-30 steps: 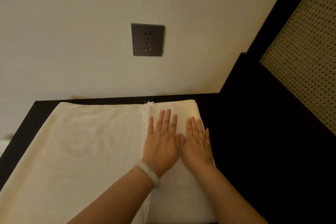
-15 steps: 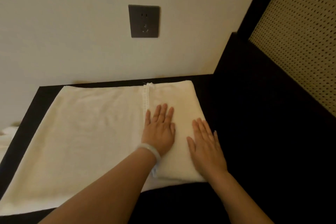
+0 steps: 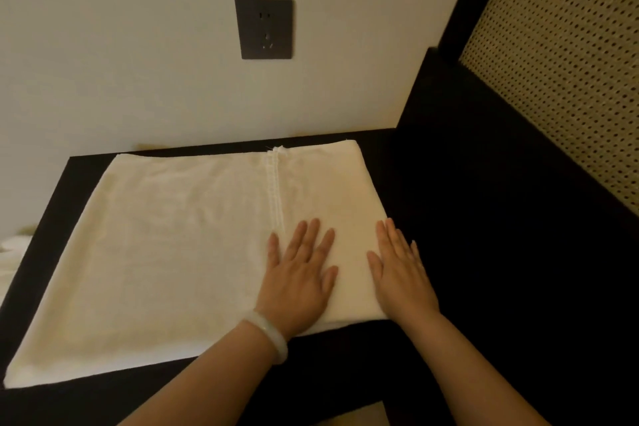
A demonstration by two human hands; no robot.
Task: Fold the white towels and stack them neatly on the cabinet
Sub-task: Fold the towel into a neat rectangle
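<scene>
Both hands flat, fingers straight, gripping nothing: left hand (image 3: pixel 297 282) presses the folded right part of white towel (image 3: pixel 166 252); right hand (image 3: pixel 401 273) on its right edge. Towel lies on dark cabinet (image 3: pixel 449 252).

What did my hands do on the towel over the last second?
Both hands slid back toward you along the folded flap and spread apart: left hand beside the hem, right hand out at the flap's right edge. Nothing gripped or released. Palms stay flat; the towel lies unmoved on the cabinet.
</scene>
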